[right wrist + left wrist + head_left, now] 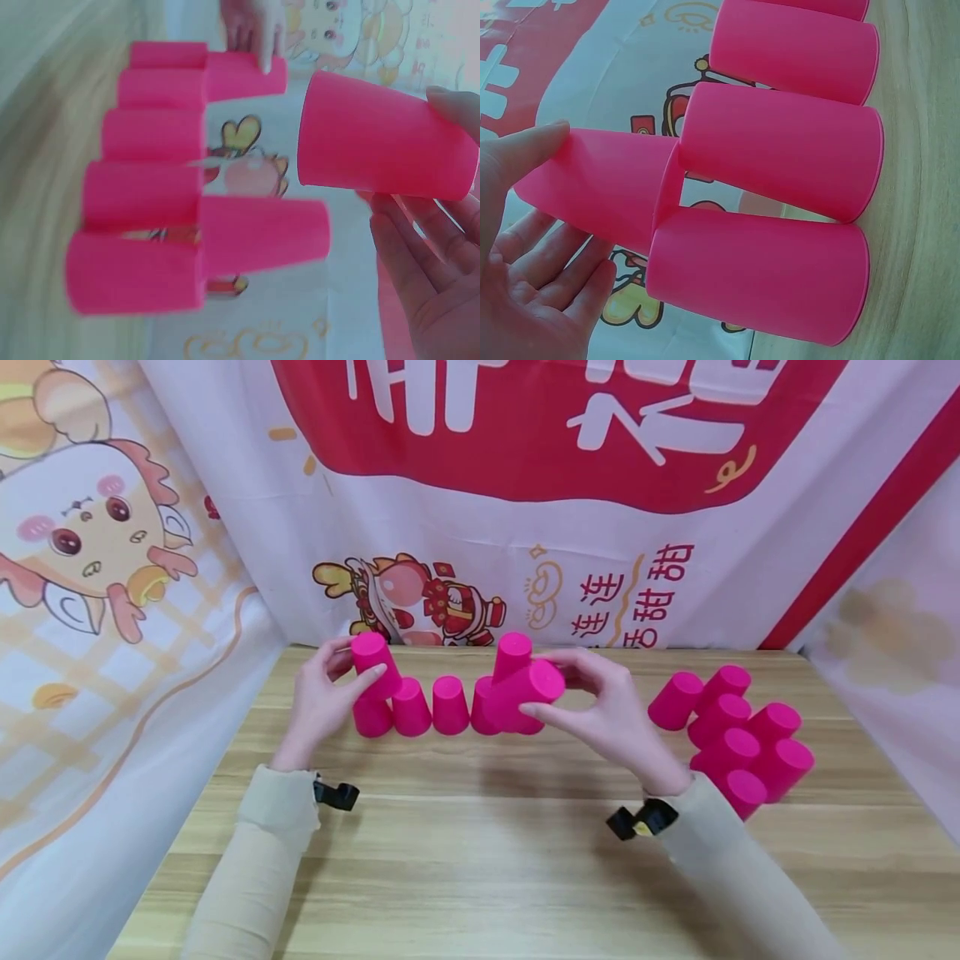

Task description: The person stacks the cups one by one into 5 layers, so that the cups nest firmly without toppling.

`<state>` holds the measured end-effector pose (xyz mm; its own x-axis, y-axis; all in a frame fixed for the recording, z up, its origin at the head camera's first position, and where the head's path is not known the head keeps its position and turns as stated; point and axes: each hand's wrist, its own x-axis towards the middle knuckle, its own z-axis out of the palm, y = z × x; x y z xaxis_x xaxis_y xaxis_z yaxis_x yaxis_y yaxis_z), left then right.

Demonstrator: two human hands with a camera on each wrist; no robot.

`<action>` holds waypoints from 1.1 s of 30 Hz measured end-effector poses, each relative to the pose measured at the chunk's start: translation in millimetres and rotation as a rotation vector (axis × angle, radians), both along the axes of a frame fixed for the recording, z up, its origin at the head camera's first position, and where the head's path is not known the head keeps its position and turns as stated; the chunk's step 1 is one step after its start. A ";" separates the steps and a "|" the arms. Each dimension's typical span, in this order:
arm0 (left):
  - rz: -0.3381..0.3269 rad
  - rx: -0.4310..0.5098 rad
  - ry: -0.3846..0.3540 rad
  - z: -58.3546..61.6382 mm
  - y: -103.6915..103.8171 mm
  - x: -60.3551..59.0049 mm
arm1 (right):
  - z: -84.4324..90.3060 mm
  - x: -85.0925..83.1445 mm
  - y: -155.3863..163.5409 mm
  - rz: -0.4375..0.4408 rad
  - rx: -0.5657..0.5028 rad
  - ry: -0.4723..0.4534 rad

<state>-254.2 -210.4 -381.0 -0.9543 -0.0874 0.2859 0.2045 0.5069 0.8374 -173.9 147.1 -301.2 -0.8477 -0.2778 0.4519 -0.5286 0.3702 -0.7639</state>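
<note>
A light wooden table [480,860] fills the lower part of the head view, backed by a white and red printed cloth backdrop [525,527] with cartoon figures. On the table's far middle stands a row of upside-down bright pink plastic cups [438,706], side by side and touching. On the right lies a loose cluster of more pink cups on their sides [738,735], well apart from the row.

The left hand [322,702] holds one pink cup at the row's left end [375,664], thumb and fingers curled round it; it sits mouth down on the second level, resting on the two leftmost cups. The right hand [607,710] grips a tilted pink cup [528,693] between thumb and fingers, held in the air just beside a pink cup already standing on the second level at the right end [513,656]. A black wrist strap [335,794] shows at each beige sleeve [255,860]
</note>
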 end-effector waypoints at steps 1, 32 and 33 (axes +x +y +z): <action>0.001 0.001 -0.002 0.2 0.4 0.0 | 4.0 -2.0 -4.7 0.015 -0.015 0.017; -0.015 0.021 0.031 -6.4 -0.6 -4.2 | -20.1 -119.7 -68.0 0.013 0.351 -0.054; -0.016 0.024 0.032 -6.2 -0.6 -3.7 | -21.3 -120.0 -68.6 0.012 0.365 -0.061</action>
<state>-257.9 -211.0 -387.1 -0.9458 -0.0796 0.3147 0.2395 0.4836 0.8419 -294.0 78.5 -322.5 -0.8656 -0.4217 0.2702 -0.4924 0.6178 -0.6131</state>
